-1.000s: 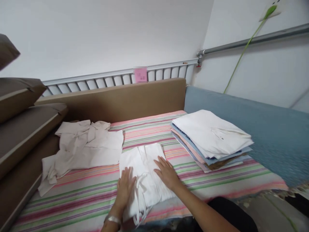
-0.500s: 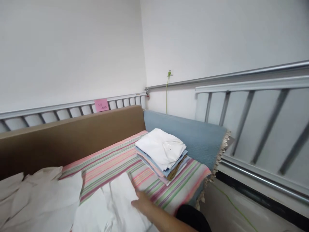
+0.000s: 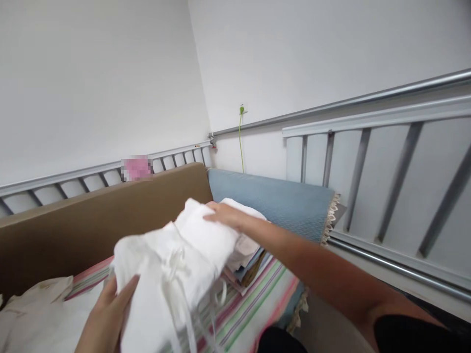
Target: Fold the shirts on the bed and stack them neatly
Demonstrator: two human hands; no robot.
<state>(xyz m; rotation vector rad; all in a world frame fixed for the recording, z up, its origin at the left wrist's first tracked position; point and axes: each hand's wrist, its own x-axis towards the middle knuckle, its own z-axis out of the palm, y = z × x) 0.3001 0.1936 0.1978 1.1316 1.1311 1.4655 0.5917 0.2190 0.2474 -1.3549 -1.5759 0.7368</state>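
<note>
A folded white garment with hanging drawstring ties (image 3: pixel 158 264) is held up in front of me above the sofa seat. My left hand (image 3: pixel 110 306) grips its left edge, thumb on top and the other fingers mostly hidden below. At its far right corner, my right hand (image 3: pixel 225 215) is closed on the cloth. Just behind the right hand lies a stack of folded clothes (image 3: pixel 247 264), white on top with pinkish, blue and brown layers below, partly covered by the garment and my forearm.
More white clothes (image 3: pixel 40 304) lie at the lower left on the striped cover (image 3: pixel 261 294). A brown backrest (image 3: pixel 91 215) and a blue-covered armrest (image 3: pixel 272 196) bound the seat. Radiators (image 3: pixel 390 181) line both walls, and a green cord (image 3: pixel 241 142) hangs from an outlet.
The white garment has been lifted off the seat and moved right toward the stack. My left hand has come into view, and my right hand has moved up and away from me.
</note>
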